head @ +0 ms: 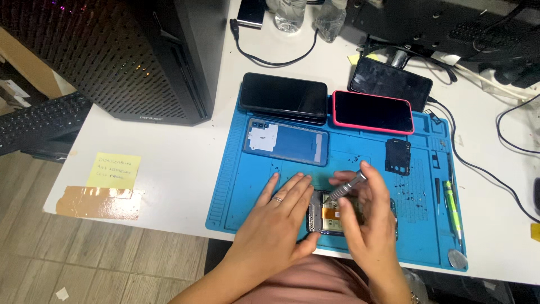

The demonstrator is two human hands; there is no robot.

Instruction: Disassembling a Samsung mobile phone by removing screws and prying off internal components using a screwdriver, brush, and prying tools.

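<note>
An opened phone (329, 217) with its back off lies near the front edge of a blue work mat (236, 191), its orange and dark insides showing. My left hand (278, 222), a ring on one finger, rests flat on the mat and presses the phone's left end. My right hand (368, 217) holds a silver screwdriver (346, 187) tilted down onto the phone. The phone's right half is hidden under that hand.
A blue back cover (286, 141), a black phone (284, 95), a pink-cased phone (373, 111), another dark phone (391, 81) and a small black plate (397, 156) lie farther back. Green tool (453, 205) at right. Black computer tower (129, 56) and yellow note (113, 170) at left.
</note>
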